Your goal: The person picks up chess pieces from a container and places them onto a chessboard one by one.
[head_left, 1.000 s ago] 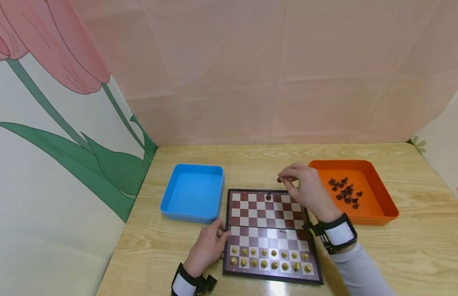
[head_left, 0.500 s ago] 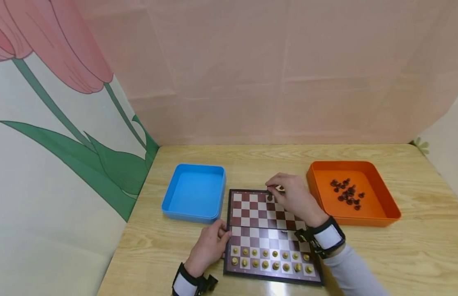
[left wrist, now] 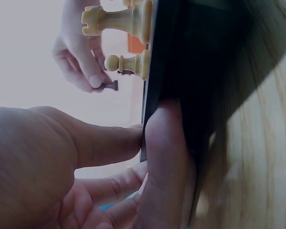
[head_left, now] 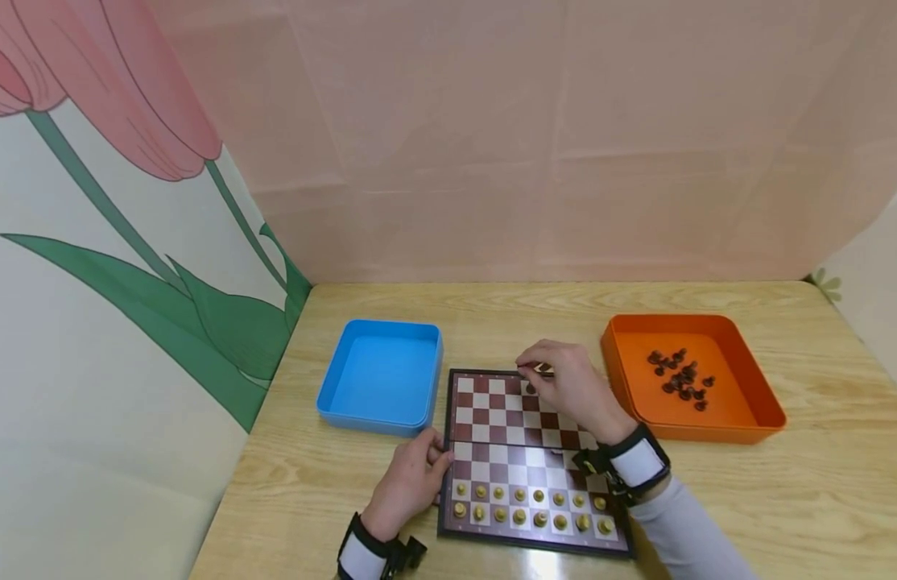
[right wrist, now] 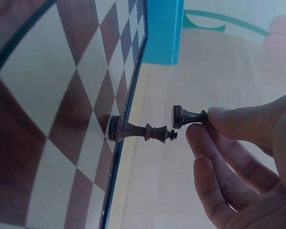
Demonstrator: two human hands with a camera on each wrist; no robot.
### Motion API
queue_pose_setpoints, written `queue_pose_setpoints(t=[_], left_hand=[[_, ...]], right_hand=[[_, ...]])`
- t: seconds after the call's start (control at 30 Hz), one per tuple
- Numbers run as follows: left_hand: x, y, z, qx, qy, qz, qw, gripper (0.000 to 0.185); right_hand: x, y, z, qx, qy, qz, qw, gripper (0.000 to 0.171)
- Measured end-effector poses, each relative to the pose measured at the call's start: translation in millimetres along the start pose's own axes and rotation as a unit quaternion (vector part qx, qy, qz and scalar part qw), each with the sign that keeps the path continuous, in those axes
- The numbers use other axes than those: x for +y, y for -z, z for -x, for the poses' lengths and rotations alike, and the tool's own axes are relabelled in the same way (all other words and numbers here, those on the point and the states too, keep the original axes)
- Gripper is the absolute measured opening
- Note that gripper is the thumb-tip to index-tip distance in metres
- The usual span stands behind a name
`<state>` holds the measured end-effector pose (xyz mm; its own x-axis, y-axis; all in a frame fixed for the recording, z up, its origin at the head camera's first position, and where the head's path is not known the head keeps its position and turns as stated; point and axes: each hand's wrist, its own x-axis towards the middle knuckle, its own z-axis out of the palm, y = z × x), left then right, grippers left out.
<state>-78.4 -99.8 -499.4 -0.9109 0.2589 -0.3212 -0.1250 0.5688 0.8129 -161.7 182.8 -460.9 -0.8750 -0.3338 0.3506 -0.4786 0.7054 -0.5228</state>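
From the head view, a folding chessboard lies on a wooden surface between 1 blue tray and 1 orange tray holding a pile of dark pieces; 16 light pieces fill the 2 near rows. The left hand grips the board's left edge. The left wrist view shows its thumb and fingers curled round that edge, beside 1 light rook and 1 light pawn. The right wrist view shows the right hand pinching 1 dark pawn just beside 1 dark king standing on the board's far row.
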Motion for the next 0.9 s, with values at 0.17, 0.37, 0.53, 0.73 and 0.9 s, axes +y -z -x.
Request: queue_pose_setpoints(t=[0.17,0.37,0.53,0.73,0.9], left_hand=[[-0.3,-0.3,-0.3,0.001,0.005,0.001,1.0000,0.010],[-0.5,-0.5,-0.7,-0.001,0.007,0.002,1.0000,0.011],[-0.1,-0.5,-0.7,0.000,0.007,0.000,1.0000,0.011],[0.0,-0.9,-0.1,0.000,0.005,0.000,1.0000,0.010],[0.1,-0.9,-0.3,0.001,0.007,0.001,1.0000,0.010]], right_hand=[[0,-5,0,-0.016,-0.007,-0.009,1.000,0.013],[1,-11,1,-0.042,-0.026,-0.011,0.999,0.012],[3,-15,1,-0.060,-0.038,-0.010,0.997,0.013],[6,-18,2,-0.071,-0.051,-0.008,0.996,0.012],[7,-18,2,-0.072,-0.054,-0.016,0.996,0.011]])
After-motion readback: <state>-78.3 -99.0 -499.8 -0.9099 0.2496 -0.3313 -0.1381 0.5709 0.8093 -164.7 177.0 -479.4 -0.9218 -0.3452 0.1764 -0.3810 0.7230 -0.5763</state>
